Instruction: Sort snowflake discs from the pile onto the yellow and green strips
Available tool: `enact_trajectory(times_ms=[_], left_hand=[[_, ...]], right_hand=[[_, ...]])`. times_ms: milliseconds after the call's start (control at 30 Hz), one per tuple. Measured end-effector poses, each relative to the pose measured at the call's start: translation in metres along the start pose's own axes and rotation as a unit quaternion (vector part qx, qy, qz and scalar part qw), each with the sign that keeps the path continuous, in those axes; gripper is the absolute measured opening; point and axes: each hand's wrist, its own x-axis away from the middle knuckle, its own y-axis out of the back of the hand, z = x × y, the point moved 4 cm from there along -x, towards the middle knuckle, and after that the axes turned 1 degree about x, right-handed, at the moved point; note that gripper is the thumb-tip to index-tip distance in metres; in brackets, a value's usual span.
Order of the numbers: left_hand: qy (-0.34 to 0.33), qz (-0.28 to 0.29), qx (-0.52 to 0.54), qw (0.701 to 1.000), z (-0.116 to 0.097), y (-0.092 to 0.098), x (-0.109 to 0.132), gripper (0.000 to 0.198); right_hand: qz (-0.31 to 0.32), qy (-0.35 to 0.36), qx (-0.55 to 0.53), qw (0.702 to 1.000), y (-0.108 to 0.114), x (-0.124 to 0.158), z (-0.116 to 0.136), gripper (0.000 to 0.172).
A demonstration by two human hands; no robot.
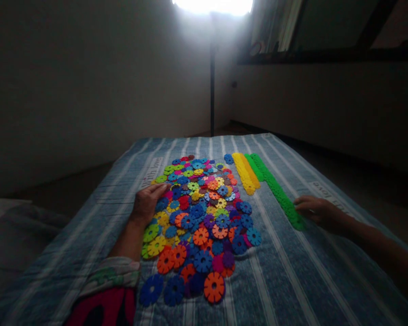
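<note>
Blue cloth with white stripes spread before me. Multicoloured heap of round, notched plastic discs lies mid-cloth; my left hand at its left edge, fingers together, grip unclear. My right hand, fingers curled, beside the long bright-green overlapping disc row; cannot tell whether gripping.
</note>
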Motion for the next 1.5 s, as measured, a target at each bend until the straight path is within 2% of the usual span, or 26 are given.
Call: enact_trajectory(times_ms=[133, 267, 500, 633, 833, 1033, 1100, 1267, 1367, 1500], left_hand=[[0.021, 0.001, 0.031, 0.999, 0.002, -0.001, 0.001, 0.036], [0.019, 0.003, 0.031, 0.999, 0.003, -0.002, 0.001, 0.035], [0.008, -0.002, 0.023, 1.000, 0.003, -0.002, 0.001, 0.030], [0.007, -0.001, 0.025, 1.000, 0.003, -0.002, 0.002, 0.032], [0.008, 0.004, 0.020, 1.000, 0.003, -0.003, 0.002, 0.037], [0.016, 0.005, 0.030, 0.999, 0.005, -0.003, 0.000, 0.037], [0.017, 0.003, 0.034, 0.999, 0.005, -0.004, 0.001, 0.038], [0.011, -0.008, 0.024, 1.000, 0.005, -0.002, 0.000, 0.037], [0.008, -0.005, 0.021, 1.000, 0.006, -0.002, -0.002, 0.032], [0.014, 0.000, 0.030, 0.999, 0.006, -0.003, -0.002, 0.033]], right_hand=[[-0.037, 0.018, 0.007, 0.999, -0.002, -0.006, 0.010, 0.024], [-0.048, 0.039, 0.042, 0.997, -0.018, -0.028, 0.027, 0.023], [-0.071, -0.034, 0.182, 0.980, -0.043, -0.091, 0.055, 0.019], [-0.060, -0.038, 0.243, 0.967, -0.050, -0.111, 0.061, 0.025], [-0.044, -0.010, 0.245, 0.968, -0.053, -0.120, 0.057, 0.018], [-0.086, 0.028, 0.191, 0.977, -0.055, -0.126, 0.056, 0.019], [-0.103, 0.032, 0.151, 0.983, -0.052, -0.127, 0.051, 0.014], [-0.147, -0.006, 0.050, 0.988, -0.029, -0.126, 0.022, 0.015], [-0.147, -0.044, 0.059, 0.986, -0.016, -0.126, 0.003, 0.015], [-0.110, -0.058, 0.092, 0.988, -0.017, -0.129, -0.005, 0.015]])
